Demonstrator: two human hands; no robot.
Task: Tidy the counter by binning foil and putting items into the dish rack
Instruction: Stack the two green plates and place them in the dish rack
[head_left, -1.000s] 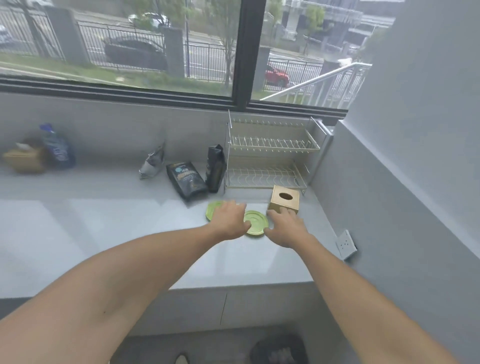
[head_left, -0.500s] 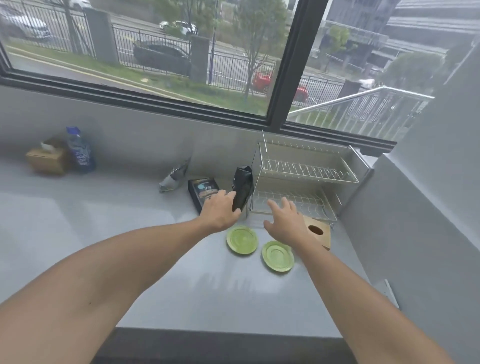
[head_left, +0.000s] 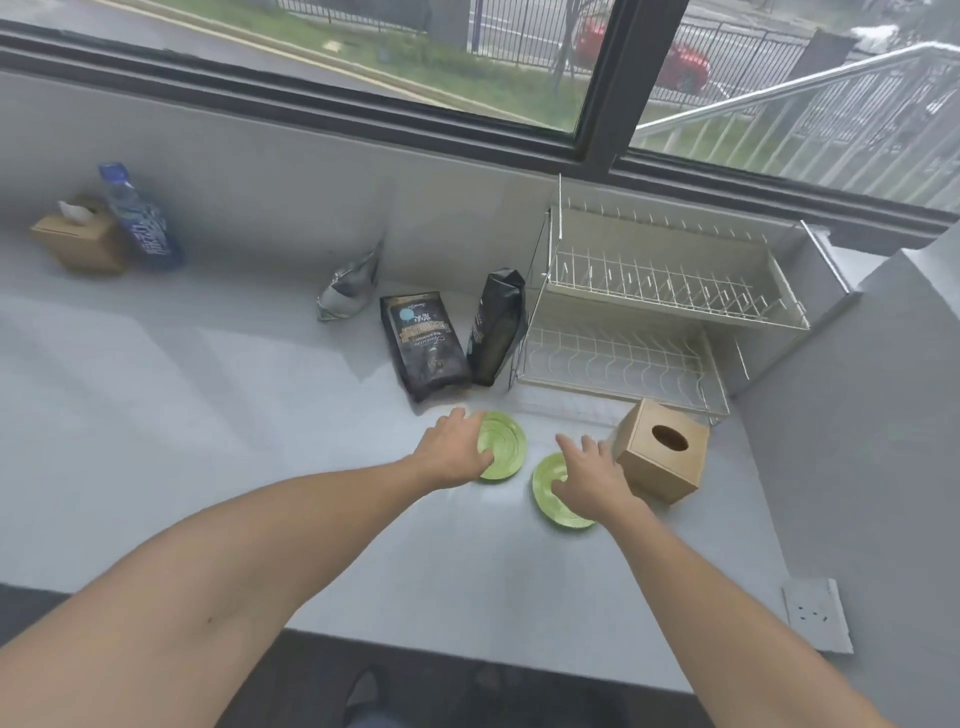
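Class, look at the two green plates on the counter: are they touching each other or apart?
Apart. The head view shows a strip of bare grey counter between the left green plate and the right green plate.

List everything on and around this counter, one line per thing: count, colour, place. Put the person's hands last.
Plates: 2, green, flat on the counter in front of the dish rack, side by side.
Dish rack: 1, white wire, two tiers, back right corner, nothing in it.
Coffee bags: 2, black, one lying flat, one standing against the rack's left side.
Foil bag: 1, silver, crumpled, against the back wall left of the coffee bags.
Tissue boxes: 2, brown, one right of the plates, one far left.
Bottle: 1, blue label, beside the far-left tissue box.
Wall socket: 1, white, low on the right wall.
Counter: 1, pale grey.
Left hand: open, over the left plate's edge.
Right hand: open, over the right plate.
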